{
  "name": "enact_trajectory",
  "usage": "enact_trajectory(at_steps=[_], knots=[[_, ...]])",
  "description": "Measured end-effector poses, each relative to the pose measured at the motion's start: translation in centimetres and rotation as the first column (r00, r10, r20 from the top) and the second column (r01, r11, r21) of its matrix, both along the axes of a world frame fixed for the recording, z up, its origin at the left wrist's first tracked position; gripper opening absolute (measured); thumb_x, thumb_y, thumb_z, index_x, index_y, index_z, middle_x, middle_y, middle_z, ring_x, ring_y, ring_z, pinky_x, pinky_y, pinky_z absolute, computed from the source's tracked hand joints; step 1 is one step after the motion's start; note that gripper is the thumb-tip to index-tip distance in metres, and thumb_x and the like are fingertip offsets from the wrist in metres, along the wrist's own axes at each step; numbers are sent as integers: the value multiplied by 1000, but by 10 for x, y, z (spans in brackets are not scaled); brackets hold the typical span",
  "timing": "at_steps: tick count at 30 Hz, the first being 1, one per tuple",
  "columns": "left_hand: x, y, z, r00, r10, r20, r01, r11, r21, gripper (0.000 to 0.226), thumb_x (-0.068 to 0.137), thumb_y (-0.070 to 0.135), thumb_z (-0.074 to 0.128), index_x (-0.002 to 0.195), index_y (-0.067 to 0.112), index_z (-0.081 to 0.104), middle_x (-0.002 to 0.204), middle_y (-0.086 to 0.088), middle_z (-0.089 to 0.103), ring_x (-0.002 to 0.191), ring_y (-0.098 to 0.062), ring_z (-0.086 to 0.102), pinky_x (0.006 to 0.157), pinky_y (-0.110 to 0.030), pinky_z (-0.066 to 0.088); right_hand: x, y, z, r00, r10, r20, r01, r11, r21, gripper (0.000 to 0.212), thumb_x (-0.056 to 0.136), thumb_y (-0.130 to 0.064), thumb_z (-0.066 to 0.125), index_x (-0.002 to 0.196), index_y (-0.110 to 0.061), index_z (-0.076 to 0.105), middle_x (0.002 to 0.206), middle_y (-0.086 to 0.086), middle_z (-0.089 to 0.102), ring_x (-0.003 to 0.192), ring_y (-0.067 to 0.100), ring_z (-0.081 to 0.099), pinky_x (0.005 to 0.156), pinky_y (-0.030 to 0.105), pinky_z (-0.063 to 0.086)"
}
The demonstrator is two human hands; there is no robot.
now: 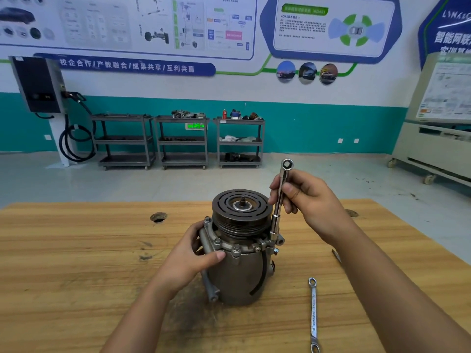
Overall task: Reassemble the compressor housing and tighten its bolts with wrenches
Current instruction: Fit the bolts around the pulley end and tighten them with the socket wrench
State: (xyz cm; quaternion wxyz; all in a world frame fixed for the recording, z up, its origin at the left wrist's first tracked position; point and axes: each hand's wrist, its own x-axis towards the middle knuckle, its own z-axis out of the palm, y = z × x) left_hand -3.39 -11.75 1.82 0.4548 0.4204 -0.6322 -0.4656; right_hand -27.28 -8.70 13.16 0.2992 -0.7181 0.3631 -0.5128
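Fingers (293, 192) of the right hand (314, 201) pinched a wrench (275, 220) standing upright on the right side of the flange, while the left hand (193, 256) gripped the compressor housing (237, 275), upright mid-counter (76, 250). Bolts (236, 249) sat in the flange, so assembly looked done and tightening partway. A second wrench (313, 312) lay by the near edge.

White wall (305, 90) with posters (153, 24) above a teal band (318, 128). Grey floor (331, 174). Three dark shelf carts (182, 140) along the wall, charger unit (38, 84) left, cream cabinet (433, 149) right.
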Motion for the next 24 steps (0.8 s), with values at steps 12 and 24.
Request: enact_trajectory(at_steps=[12, 24], knots=[[0, -3, -5, 999, -17, -39, 17, 1000, -1, 62, 65, 22, 83, 112, 42, 47, 113, 15, 62, 99, 7, 61, 72, -8, 48, 1, 1, 4, 1000, -17, 7, 17, 999, 27, 27, 96, 4, 39, 87, -14, 57, 69, -2, 69, 51, 4, 47, 52, 16, 41], [-5, 2, -9, 995, 7, -97, -7, 1000, 8, 74, 59, 32, 78, 122, 37, 39, 121, 17, 53, 102, 8, 58, 74, -8, 48, 13, 0, -3, 984, -159, 76, 160, 987, 2, 29, 92, 5, 48, 81, -18, 61, 62, -3, 67, 49, 3, 50, 50, 13, 42]])
